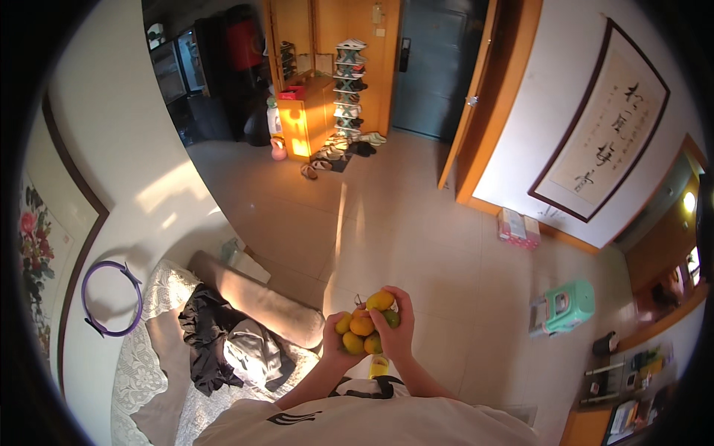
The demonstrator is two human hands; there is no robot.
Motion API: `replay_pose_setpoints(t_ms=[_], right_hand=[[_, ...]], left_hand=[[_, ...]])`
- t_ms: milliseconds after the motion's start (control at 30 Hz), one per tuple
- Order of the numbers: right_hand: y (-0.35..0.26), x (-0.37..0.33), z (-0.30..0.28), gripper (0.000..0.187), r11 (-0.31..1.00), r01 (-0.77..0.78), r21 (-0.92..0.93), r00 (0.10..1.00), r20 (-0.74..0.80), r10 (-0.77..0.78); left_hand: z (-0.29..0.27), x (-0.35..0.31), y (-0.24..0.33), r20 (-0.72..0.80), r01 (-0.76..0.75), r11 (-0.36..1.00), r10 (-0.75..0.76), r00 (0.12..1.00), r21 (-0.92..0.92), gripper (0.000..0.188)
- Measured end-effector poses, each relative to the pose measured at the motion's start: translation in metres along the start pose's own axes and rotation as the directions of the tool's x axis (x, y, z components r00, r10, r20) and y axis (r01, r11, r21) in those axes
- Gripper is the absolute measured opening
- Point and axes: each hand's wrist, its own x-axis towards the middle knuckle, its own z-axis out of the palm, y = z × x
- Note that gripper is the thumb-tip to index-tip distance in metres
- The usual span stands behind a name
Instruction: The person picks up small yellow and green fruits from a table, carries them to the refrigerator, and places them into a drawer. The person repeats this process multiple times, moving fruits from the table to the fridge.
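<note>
While the head view looks down past my shirt, I have both hands in front of me over the floor, clamped together around a heap of fruit. Left hand: cupped against the heap's left side and partly hidden by it. Right hand: wrapped around the right side, thumb laid across the front, fingers behind. Fruit: at least six pieces, mostly yellow to orange, one green near the right thumb; a yellow one sits topmost, close to the right fingertips. Just below the hands I note something small and yellow; cannot tell what it is.

To my left: a sofa with lace covering, dark clothes heaped on it beside a long bolster. Purple ring against the wall. To my right: green stool on the floor, boxes by the wall under a framed scroll. Far side: shoe rack next to a wooden cabinet, shoes on the floor before them, blue-grey door farther right.
</note>
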Motion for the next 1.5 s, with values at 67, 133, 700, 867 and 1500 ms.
replay_pose_setpoints(t_ms=[67, 133, 700, 867, 1500], right_hand=[[0.011, 0.042, 0.002, 0.040, 1.000, 0.002, 0.000, 0.999, 0.043, -0.002], [0.024, 0.085, 0.011, 0.040, 1.000, -0.009, -0.008, 0.997, 0.075, 0.009], [0.168, 0.424, 0.184, 0.039, 0.992, -0.119, 0.035, 0.971, 0.210, 0.109], [0.199, 0.510, 0.258, 0.038, 0.967, -0.228, 0.117, 0.925, 0.337, 0.177], [0.375, 0.832, 0.593, 0.040, 0.896, -0.412, 0.165, 0.622, 0.769, 0.145]], left_hand=[[0.008, 0.031, 0.020, -0.028, -0.058, 0.998, 0.058, 0.998, -0.010, 0.047], [0.016, 0.061, 0.042, -0.073, -0.113, 0.994, 0.113, 0.991, -0.008, 0.051], [0.064, 0.276, 0.347, -0.069, -0.261, 0.955, 0.254, 0.965, -0.138, 0.038], [0.063, 0.320, 0.441, -0.089, -0.349, 0.917, 0.338, 0.937, -0.190, 0.038], [0.087, 0.471, 0.830, -0.324, -0.817, 0.558, 0.753, 0.573, -0.147, 0.043]])
